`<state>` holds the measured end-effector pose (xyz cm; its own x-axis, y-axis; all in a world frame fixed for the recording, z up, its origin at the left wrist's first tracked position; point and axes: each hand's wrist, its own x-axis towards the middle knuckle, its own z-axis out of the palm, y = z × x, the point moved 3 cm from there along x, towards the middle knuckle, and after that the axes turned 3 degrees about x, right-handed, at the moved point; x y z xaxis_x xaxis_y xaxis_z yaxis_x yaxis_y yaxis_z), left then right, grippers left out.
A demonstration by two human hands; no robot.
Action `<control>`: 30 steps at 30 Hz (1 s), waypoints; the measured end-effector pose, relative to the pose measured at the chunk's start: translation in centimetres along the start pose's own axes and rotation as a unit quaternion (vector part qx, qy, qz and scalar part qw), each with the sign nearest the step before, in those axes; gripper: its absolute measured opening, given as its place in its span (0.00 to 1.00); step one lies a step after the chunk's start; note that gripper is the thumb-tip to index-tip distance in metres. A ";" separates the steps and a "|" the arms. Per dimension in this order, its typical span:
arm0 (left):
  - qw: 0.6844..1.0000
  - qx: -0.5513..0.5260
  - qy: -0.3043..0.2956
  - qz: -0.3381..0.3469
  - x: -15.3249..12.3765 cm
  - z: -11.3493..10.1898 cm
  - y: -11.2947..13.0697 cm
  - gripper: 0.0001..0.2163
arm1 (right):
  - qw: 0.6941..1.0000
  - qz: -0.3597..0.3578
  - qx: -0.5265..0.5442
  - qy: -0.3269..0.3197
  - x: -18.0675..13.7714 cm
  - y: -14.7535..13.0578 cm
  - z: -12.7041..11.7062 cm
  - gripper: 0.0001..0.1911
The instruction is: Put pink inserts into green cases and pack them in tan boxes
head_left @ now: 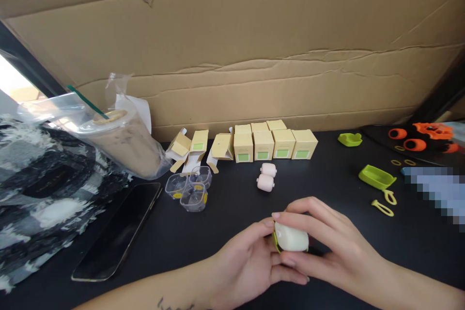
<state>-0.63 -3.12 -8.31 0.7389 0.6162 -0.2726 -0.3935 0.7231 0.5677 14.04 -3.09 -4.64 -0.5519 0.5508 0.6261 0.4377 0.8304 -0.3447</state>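
Observation:
A white roller-shaped piece (292, 238) with a yellow-green part (276, 241) along its side is held between both hands near the front of the table. My left hand (245, 264) grips it from the left, thumb on the upper edge and fingers curled beneath. From the right, my right hand (336, 240) closes on it with the fingertips. Two similar pale pinkish rollers (265, 183) lie just beyond the hands. Right of them are a green tray-like shell (376, 177), two small yellow-green loops (382, 208) and another green piece (349, 139).
Small cream boxes (243, 149) stand in rows at the back, beside opened ones (222, 147). Clear plastic cups (193, 199), a phone (118, 232) and a bagged iced drink (123, 140) are at left. Orange parts (434, 131) sit far right. Cardboard (232, 53) walls the back.

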 end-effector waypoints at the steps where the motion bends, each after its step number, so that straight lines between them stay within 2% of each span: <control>1: 1.000 0.005 -0.001 -0.002 -0.1 0.1 0.0 0.13 | 1.000 -0.009 -0.012 0.004 0.0 0.0 -0.1 0.15; 4: 1.000 0.009 -0.012 0.008 -0.2 0.4 0.1 0.12 | 0.998 -0.018 -0.046 0.026 0.0 -0.3 -0.3 0.15; 8: 1.000 0.016 -0.004 0.023 -0.3 0.7 0.6 0.07 | 0.999 0.002 -0.036 0.030 0.1 -0.8 -0.1 0.20; 13: 1.000 0.018 -0.010 0.008 -0.4 0.9 0.5 0.11 | 0.999 -0.010 -0.040 0.033 0.1 -1.7 0.1 0.20; 19: 1.000 0.008 0.006 -0.021 -0.3 0.2 -0.2 0.11 | 0.998 0.012 -0.039 0.042 0.1 -1.8 0.3 0.19; 30: 0.999 -0.010 -0.002 -0.048 -0.2 0.2 -0.2 0.06 | 0.996 0.092 0.012 -0.011 0.1 -1.7 0.8 0.20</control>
<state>-0.63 -3.45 -8.20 0.7762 0.5419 -0.3223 -0.3308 0.7852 0.5236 12.65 -4.37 -4.56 -0.4788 0.6958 0.5353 0.5159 0.7164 -0.4697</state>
